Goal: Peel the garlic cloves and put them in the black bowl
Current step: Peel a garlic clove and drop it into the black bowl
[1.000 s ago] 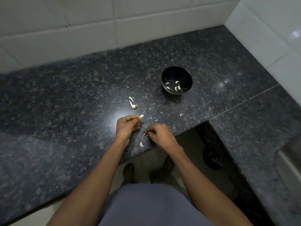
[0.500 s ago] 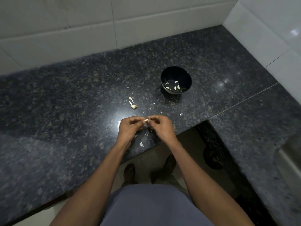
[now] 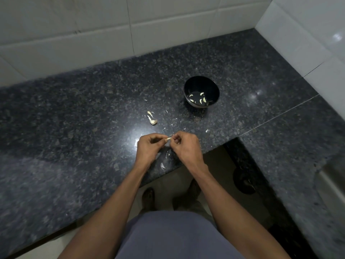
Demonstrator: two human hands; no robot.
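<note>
head view, hands [image 3: 169, 144] pinching small pale garlic clove [image 3: 168, 139]

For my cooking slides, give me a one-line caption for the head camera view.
Both hands pinch a garlic clove above the granite counter, peeled cloves already in the black bowl.

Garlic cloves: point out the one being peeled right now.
The garlic clove pinched between the left hand and right hand; the others lie in the black bowl or on the counter.
</note>
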